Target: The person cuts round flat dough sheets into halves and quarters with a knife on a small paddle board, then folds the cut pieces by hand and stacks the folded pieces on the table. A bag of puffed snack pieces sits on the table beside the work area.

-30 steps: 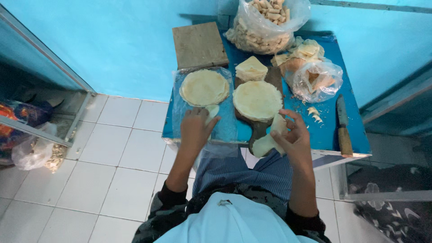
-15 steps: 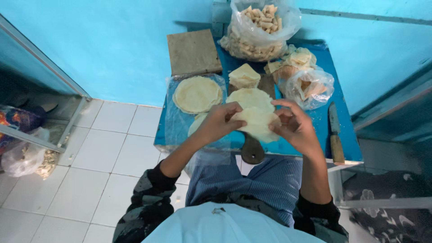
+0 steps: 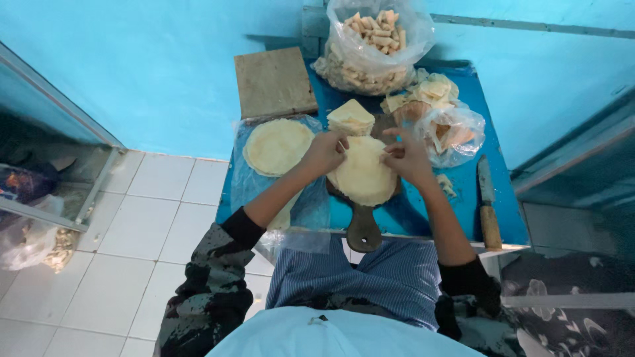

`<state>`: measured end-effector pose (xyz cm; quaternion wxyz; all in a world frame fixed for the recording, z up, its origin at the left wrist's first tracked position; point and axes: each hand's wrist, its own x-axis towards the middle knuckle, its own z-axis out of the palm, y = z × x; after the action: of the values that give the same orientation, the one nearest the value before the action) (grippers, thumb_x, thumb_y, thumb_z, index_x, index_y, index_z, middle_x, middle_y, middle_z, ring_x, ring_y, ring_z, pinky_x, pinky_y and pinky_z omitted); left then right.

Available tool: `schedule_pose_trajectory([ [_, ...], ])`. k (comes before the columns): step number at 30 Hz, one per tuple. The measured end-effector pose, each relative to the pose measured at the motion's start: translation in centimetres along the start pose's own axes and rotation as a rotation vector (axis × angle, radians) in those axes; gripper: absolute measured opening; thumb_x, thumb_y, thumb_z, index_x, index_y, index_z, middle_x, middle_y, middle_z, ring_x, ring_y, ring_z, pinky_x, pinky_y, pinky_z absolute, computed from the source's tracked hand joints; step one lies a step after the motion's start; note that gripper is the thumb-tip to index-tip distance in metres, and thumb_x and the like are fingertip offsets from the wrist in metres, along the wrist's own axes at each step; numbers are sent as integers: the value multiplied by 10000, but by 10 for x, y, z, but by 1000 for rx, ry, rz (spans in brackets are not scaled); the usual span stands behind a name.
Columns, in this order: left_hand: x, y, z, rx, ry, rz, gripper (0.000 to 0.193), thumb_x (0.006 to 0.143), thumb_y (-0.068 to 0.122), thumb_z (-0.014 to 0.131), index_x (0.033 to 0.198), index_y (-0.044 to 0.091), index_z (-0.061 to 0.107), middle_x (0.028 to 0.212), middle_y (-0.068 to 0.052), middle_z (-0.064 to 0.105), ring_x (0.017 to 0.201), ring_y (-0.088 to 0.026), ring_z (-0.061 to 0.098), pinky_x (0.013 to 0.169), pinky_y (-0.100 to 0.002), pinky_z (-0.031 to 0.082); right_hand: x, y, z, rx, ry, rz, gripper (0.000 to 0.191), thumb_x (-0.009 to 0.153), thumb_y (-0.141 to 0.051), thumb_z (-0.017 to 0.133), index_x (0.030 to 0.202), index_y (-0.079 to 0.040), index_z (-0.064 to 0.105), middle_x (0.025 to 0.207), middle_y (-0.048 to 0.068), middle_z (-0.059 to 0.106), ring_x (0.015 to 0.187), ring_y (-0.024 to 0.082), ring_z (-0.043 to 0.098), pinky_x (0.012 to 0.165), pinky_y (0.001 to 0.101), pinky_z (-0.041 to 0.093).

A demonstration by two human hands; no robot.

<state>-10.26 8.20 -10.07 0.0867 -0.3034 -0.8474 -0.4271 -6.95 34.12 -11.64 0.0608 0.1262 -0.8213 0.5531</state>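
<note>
My left hand (image 3: 324, 152) and my right hand (image 3: 408, 157) both pinch the far edge of a round, pale pastry sheet (image 3: 364, 177). The sheet hangs over a dark wooden board with a handle (image 3: 363, 231) on the small blue table (image 3: 509, 225). A stack of round sheets (image 3: 278, 145) lies on clear plastic left of my left hand. A pile of wedge-cut sheets (image 3: 351, 118) sits just beyond my fingers.
A clear bag of rolled snacks (image 3: 374, 43) and a bag of folded pieces (image 3: 444, 125) stand at the back right. A square wooden block (image 3: 274, 82) is back left. A knife (image 3: 487, 205) lies at the right edge. White floor tiles spread left.
A second ago my hands were low at the table's near edge. They lifted a round sheet and have now carried it down over the wooden board.
</note>
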Motion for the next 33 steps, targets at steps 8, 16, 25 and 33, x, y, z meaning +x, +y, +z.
schedule_pose_trajectory([
  [8, 4, -5, -5, -29, 103, 94, 186, 749, -4, 692, 921, 38, 636, 835, -142, 708, 804, -316, 724, 702, -425, 553, 9, 21, -1, 73, 97, -78, 611, 842, -48, 807, 1387, -85, 534, 956, 55, 745, 871, 102, 715, 761, 264, 595],
  [16, 1, -1, -3, 284, 167, 139, 288, 738, 49, 748, 1010, 58, 655, 989, -172, 663, 979, -411, 633, 797, -509, 497, 4, -14, 14, -424, 211, -256, 706, 745, -33, 855, 1380, -82, 552, 1085, 103, 736, 963, 245, 696, 816, 374, 555],
  [25, -28, 22, -24, 164, -363, 336, 293, 706, 202, 838, 946, 98, 704, 956, -102, 667, 951, -338, 665, 797, -458, 516, -48, -78, 12, -332, -300, -169, 725, 681, -11, 835, 1351, -129, 585, 998, 45, 755, 962, 240, 712, 842, 388, 556],
  [33, -10, 1, -21, -17, -233, 240, 87, 829, 137, 749, 889, 80, 720, 873, -97, 727, 839, -277, 735, 730, -406, 570, -31, -72, 10, -103, -216, -197, 515, 875, 90, 699, 1344, -92, 587, 948, 73, 760, 944, 148, 758, 827, 306, 606],
])
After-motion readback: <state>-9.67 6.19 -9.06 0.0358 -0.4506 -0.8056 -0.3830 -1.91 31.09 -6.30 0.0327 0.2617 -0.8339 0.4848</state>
